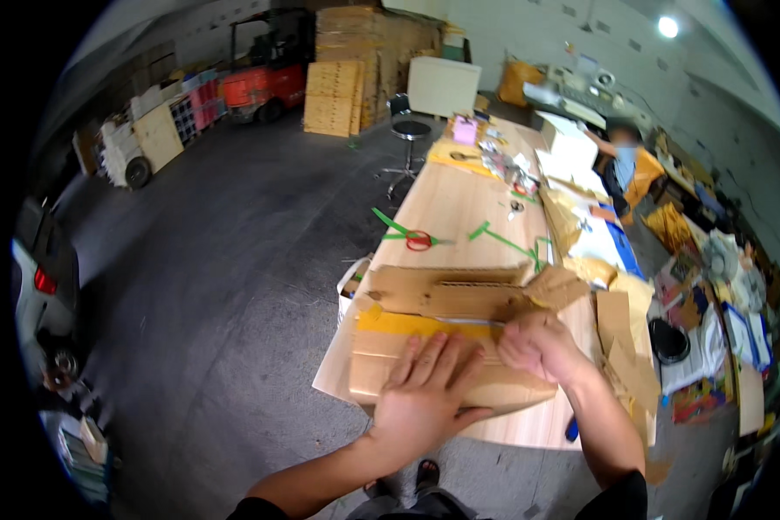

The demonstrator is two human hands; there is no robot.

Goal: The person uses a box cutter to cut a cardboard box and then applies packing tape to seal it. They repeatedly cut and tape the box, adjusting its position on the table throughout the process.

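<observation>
A brown cardboard box lies at the near end of the wooden table, a yellow tape strip along its upper edge. Beyond that edge a cardboard flap stands raised, and a torn piece of cardboard sticks out at its right end. My left hand rests on the box, fingers stretched out and a little apart. At the right end of the taped edge my right hand is closed in a fist. Whatever sits inside that fist is hidden.
Red-handled scissors and green straps lie past the box. Cardboard scraps and padded envelopes line the table's right side. A person in orange sits far right. A stool stands left of the table, a forklift farther back.
</observation>
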